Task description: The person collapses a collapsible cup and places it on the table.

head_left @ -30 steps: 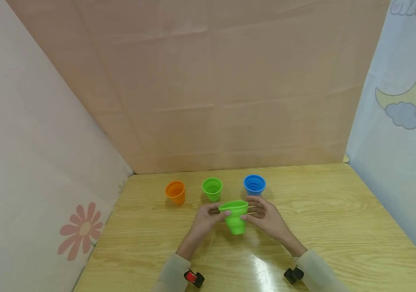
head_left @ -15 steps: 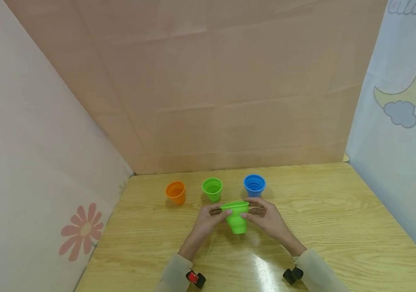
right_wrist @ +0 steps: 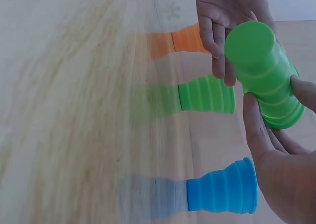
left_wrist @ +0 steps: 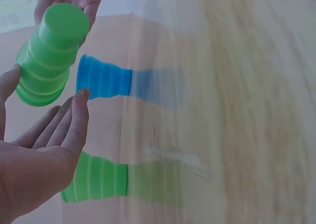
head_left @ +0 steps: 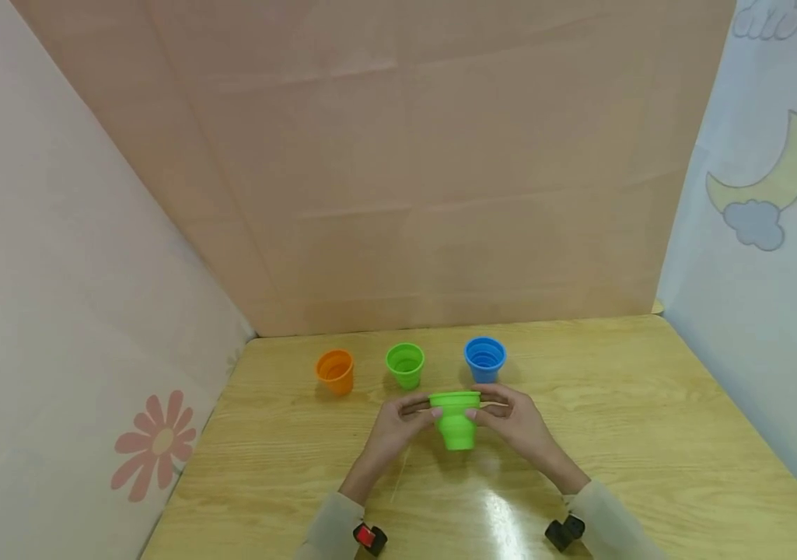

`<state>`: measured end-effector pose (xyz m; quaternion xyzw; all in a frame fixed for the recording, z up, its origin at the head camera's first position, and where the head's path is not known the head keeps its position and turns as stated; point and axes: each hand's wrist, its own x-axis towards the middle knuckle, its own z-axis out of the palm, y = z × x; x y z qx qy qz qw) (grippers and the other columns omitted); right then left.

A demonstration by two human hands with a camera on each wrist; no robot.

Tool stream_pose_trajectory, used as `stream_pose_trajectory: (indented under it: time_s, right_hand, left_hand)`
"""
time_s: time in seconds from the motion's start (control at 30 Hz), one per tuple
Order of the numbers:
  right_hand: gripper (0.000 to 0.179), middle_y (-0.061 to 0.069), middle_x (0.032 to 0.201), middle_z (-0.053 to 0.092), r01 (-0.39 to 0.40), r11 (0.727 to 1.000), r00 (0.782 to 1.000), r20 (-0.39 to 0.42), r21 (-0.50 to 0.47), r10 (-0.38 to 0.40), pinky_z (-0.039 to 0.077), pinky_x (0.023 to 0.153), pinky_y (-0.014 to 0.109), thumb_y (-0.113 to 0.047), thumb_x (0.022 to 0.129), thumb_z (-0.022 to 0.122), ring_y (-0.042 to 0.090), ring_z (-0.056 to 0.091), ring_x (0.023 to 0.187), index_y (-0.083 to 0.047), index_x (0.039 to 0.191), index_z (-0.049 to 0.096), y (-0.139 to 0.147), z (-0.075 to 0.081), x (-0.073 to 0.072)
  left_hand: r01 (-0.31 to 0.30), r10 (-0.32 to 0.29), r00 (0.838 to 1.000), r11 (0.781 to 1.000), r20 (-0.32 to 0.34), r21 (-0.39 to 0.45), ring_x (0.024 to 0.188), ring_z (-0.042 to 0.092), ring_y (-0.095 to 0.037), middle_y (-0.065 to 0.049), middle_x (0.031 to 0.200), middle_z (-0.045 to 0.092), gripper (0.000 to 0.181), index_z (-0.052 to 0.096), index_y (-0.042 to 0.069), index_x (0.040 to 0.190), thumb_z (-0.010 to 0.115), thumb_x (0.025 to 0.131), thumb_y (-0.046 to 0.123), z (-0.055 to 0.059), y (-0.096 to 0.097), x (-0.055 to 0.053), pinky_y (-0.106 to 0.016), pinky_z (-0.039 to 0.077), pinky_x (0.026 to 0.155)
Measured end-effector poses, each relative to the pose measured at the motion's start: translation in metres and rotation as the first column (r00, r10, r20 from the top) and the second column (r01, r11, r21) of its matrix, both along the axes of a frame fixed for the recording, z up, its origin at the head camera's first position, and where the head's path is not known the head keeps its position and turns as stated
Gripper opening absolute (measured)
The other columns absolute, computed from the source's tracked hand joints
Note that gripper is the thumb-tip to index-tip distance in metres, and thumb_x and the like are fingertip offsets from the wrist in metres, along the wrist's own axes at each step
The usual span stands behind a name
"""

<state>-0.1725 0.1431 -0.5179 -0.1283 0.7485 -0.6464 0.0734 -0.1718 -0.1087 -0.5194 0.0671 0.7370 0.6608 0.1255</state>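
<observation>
Nearest are two pale sleeves [head_left: 331,523], each with a small black device [head_left: 565,533] at the cuff (the left one carries a red patch). Between them, a bright streak of glare lies on the wood-grained table [head_left: 650,435].

Farther in, the left hand [head_left: 395,426] and the right hand [head_left: 514,422] grip a held green cup [head_left: 459,421] from opposite sides, thumbs on the near face and the other fingers reaching behind it. The cup is raised above the table, its narrow base low and its rim up, tilted so that the opening faces away from the person; both wrist views show the flat underside.

Beyond the hands, three ridged cups stand upright in a spaced row: an orange cup [head_left: 336,372] on the left, a second green cup [head_left: 405,366] in the middle and a blue cup [head_left: 485,360] on the right, just past the right hand's fingers.

A creased beige backdrop [head_left: 398,171] rises behind the table's far edge. White side panels flank it, the left with a pink flower [head_left: 162,442], the right with a yellow moon [head_left: 783,175] and a grey-blue cloud [head_left: 755,225].
</observation>
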Motion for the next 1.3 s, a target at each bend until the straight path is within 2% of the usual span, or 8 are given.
stream_pose_trajectory:
  time_s: [0.17,0.37,0.67,0.8,0.9,1.0,1.1,1.3]
  right_hand:
    - [0.058,0.031,0.133,0.064,-0.009,1.000,0.999,0.050,-0.006,0.010,0.067,0.089,0.040,-0.019,0.097,0.077,0.030,0.076,0.110,0.007,0.144,0.056,0.004,-0.001,0.000]
    - [0.054,0.031,0.134,0.065,-0.029,1.000,0.996,0.088,-0.010,0.030,0.067,0.089,0.042,-0.021,0.098,0.076,0.022,0.078,0.104,0.004,0.142,0.058,0.004,-0.005,0.000]
    - [0.056,0.035,0.132,0.064,-0.036,0.995,0.991,0.128,-0.091,0.048,0.067,0.089,0.041,-0.017,0.098,0.074,0.015,0.078,0.098,0.010,0.143,0.054,-0.001,-0.012,-0.002]
    - [0.057,0.034,0.129,0.066,-0.047,0.993,0.989,0.137,-0.104,0.061,0.067,0.089,0.039,-0.017,0.099,0.074,0.014,0.077,0.098,0.012,0.143,0.054,-0.003,-0.013,-0.002]
    - [0.060,0.032,0.129,0.068,-0.063,0.994,0.986,0.149,-0.087,0.076,0.067,0.091,0.041,-0.022,0.100,0.072,0.015,0.077,0.101,0.013,0.145,0.052,-0.003,-0.013,-0.002]
    - [0.060,0.029,0.131,0.069,-0.077,0.996,0.983,0.161,-0.052,0.084,0.066,0.093,0.042,-0.026,0.102,0.070,0.015,0.076,0.103,0.012,0.145,0.052,-0.003,-0.011,-0.002]
    - [0.057,0.027,0.130,0.070,-0.084,0.996,0.981,0.172,-0.038,0.090,0.066,0.093,0.043,-0.029,0.105,0.067,0.015,0.076,0.102,0.010,0.144,0.054,-0.001,-0.011,-0.001]
    - [0.051,0.030,0.131,0.068,-0.133,0.990,0.980,0.142,-0.056,0.139,0.066,0.092,0.043,-0.027,0.107,0.063,0.015,0.076,0.102,0.010,0.142,0.056,0.003,-0.013,-0.005]
  left_hand:
    - [0.003,-0.005,0.999,0.999,-0.049,-0.040,0.129,0.067,-0.037,-0.021,0.141,0.066,0.061,0.060,0.002,0.145,0.076,0.098,0.037,-0.003,-0.002,-0.001,-0.049,0.061,0.105]
    - [0.012,-0.016,0.997,0.998,-0.075,-0.056,0.130,0.067,-0.034,-0.016,0.141,0.068,0.052,0.065,0.008,0.141,0.076,0.098,0.035,-0.004,-0.004,-0.002,-0.039,0.062,0.104]
    - [0.030,-0.030,0.996,1.000,-0.086,-0.007,0.132,0.065,-0.038,-0.018,0.142,0.067,0.057,0.061,0.001,0.144,0.078,0.097,0.028,-0.006,-0.006,-0.004,-0.030,0.062,0.102]
    - [0.022,-0.021,0.995,1.000,-0.093,0.008,0.126,0.069,-0.034,-0.017,0.136,0.071,0.048,0.068,0.006,0.137,0.079,0.096,0.027,-0.005,-0.006,-0.003,-0.026,0.063,0.098]
    - [-0.003,0.002,0.995,1.000,-0.095,-0.004,0.119,0.072,-0.027,-0.014,0.130,0.074,0.038,0.074,0.012,0.129,0.081,0.094,0.028,-0.003,-0.006,-0.003,-0.025,0.063,0.095]
    - [-0.026,0.024,0.995,1.000,-0.092,-0.013,0.112,0.073,-0.019,-0.013,0.125,0.076,0.034,0.076,0.012,0.125,0.080,0.095,0.027,-0.003,-0.007,-0.003,-0.026,0.064,0.094]
    - [-0.044,0.043,0.996,0.999,-0.076,-0.004,0.105,0.074,-0.015,-0.016,0.121,0.077,0.035,0.075,0.007,0.125,0.080,0.095,0.025,-0.005,-0.007,-0.004,-0.031,0.066,0.091]
    - [-0.053,0.054,0.998,0.996,-0.020,0.066,0.096,0.078,-0.014,-0.023,0.115,0.078,0.038,0.071,0.000,0.128,0.077,0.097,0.021,-0.009,-0.006,-0.005,-0.052,0.065,0.094]
